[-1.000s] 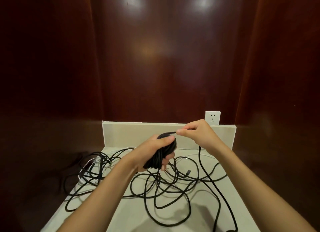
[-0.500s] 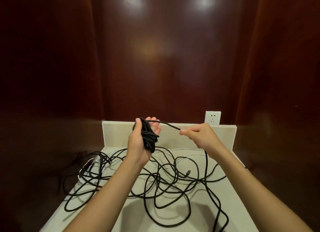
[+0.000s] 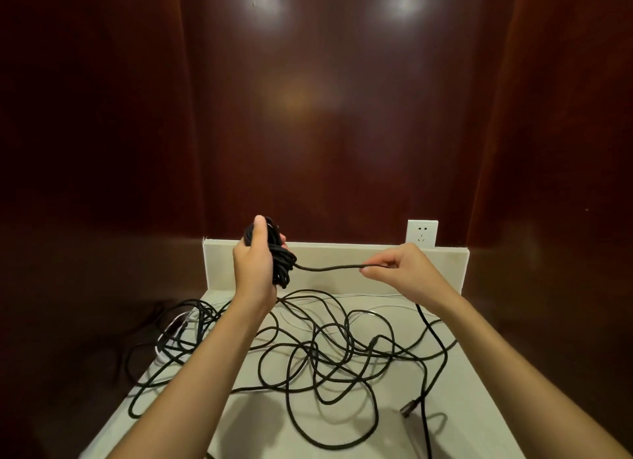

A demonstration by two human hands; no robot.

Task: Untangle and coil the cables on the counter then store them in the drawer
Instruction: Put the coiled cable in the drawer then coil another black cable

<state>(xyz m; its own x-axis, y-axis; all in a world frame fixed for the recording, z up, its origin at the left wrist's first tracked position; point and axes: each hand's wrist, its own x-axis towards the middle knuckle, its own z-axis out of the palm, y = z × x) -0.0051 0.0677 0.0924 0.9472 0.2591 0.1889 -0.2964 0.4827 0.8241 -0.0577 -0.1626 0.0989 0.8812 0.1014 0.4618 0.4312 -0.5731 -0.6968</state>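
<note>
Cable [image 3: 329,267], black, is stretched taut between both raised hands above the desk [image 3: 472,400]. A wound coil [image 3: 281,260] of it is gripped in the left hand [image 3: 255,267], fingers curled round the bundle, thumb up. The free strand is pinched by the right hand [image 3: 400,270] between thumb and forefinger; from there it drops behind the wrist to the desk. A loose tangle [image 3: 325,352] of black cable is spread over the pale desk, with one plug end [image 3: 409,408] lying at the near right. Thin white cable [image 3: 359,296] is seen beneath the tangle. A white wall socket [image 3: 422,233] is mounted behind the backsplash [image 3: 342,253].
</note>
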